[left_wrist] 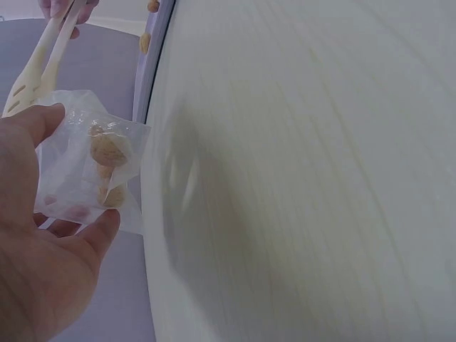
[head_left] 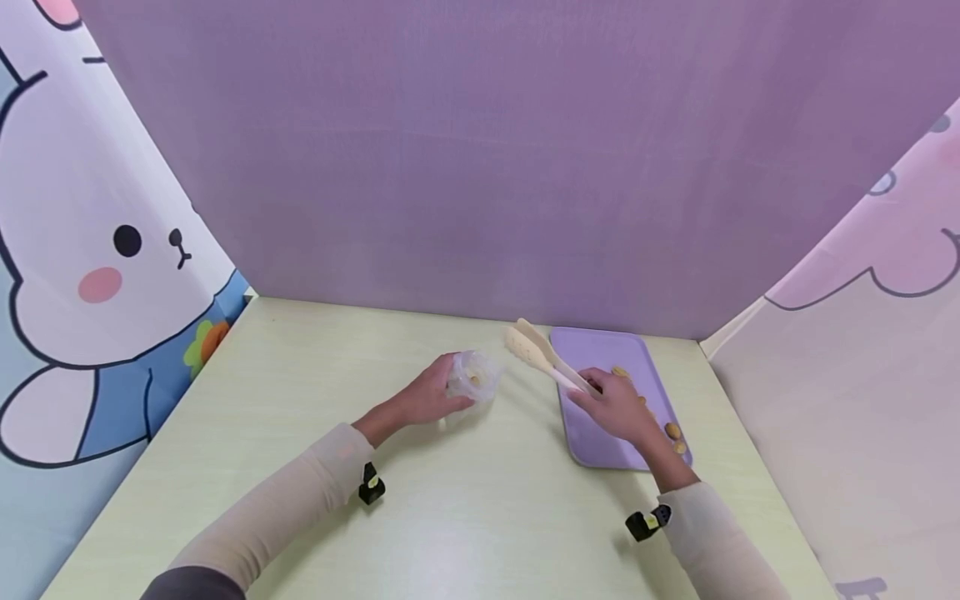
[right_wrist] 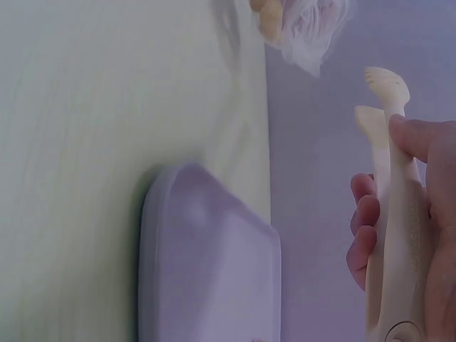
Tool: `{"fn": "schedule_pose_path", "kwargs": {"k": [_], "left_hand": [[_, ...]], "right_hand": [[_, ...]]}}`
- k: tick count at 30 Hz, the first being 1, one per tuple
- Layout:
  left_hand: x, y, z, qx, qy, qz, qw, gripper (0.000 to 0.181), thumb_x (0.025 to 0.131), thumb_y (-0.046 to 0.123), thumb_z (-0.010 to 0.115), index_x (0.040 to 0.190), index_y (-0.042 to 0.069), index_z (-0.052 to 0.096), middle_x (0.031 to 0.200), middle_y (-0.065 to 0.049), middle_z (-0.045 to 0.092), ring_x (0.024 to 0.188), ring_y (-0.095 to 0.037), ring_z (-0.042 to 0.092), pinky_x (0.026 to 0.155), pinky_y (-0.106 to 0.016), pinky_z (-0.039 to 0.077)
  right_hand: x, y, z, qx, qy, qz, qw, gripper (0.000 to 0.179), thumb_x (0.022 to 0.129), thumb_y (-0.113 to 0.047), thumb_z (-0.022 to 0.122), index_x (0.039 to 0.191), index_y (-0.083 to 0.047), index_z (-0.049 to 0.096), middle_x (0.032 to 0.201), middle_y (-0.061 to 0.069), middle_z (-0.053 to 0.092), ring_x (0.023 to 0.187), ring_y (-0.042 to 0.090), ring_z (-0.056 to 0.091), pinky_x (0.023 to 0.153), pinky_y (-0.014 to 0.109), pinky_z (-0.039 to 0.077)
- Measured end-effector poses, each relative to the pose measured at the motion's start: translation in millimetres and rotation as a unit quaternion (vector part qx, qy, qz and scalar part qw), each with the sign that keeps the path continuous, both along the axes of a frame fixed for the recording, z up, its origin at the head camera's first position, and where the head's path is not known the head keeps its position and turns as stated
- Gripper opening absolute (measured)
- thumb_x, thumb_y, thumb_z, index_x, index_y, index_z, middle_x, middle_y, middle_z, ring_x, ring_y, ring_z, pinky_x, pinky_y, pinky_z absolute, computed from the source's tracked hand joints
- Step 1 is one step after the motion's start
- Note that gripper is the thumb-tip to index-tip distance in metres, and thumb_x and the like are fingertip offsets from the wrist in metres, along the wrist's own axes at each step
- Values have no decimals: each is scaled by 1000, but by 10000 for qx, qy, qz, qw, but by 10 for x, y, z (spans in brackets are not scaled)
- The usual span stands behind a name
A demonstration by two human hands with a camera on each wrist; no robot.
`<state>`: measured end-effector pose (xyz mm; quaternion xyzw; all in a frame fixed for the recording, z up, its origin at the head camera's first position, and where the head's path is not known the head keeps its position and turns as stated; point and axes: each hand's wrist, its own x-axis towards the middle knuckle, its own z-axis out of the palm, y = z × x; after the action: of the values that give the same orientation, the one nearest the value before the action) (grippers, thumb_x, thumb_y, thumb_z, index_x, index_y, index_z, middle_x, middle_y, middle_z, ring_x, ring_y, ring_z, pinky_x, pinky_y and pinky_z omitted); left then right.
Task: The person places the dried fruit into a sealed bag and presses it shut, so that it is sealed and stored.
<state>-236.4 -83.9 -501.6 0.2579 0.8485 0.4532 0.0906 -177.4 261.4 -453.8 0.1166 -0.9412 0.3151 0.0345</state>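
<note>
My left hand point(head_left: 429, 397) grips a clear plastic bag point(head_left: 482, 367) above the table. Inside the bag, several round, golden-brown pieces point(left_wrist: 108, 151) show through the plastic in the left wrist view. My right hand point(head_left: 617, 407) holds cream-coloured tongs point(right_wrist: 402, 249) by their arms, over a purple tray point(head_left: 600, 442). The slotted tips of the tongs point toward the bag, a little apart from each other, with nothing between them. On the tray's right side lie several similar brown pieces point(head_left: 672, 431), some partly hidden behind my right hand.
The pale wood-grain table point(head_left: 450, 517) carries the tray at its right. A purple panel point(head_left: 480, 167) rises along the back edge. Cloths with cartoon prints hang at the left point(head_left: 112, 192) and right point(head_left: 870, 375) sides.
</note>
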Motion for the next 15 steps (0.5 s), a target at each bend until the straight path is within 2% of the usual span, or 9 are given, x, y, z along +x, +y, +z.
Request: {"fn": "schedule_pose_path", "kwargs": {"k": [6, 15], "left_hand": [[-7, -35, -9, -11, -24, 13, 10000, 82, 88, 27, 76, 154, 4, 33, 141, -16, 51, 122, -27, 54, 105, -48, 47], [4, -71, 2, -73, 28, -25, 10000, 83, 88, 26, 74, 155, 2, 32, 141, -17, 50, 123, -28, 53, 106, -49, 45]], "right_hand": [[7, 139, -24, 190, 142, -185, 9995, 33, 94, -30, 72, 119, -8, 70, 74, 0, 59, 66, 15, 47, 58, 28, 40], [21, 373, 6, 404, 147, -438, 9981, 35, 96, -30, 70, 120, -5, 69, 84, 5, 67, 70, 16, 51, 63, 30, 41]]}}
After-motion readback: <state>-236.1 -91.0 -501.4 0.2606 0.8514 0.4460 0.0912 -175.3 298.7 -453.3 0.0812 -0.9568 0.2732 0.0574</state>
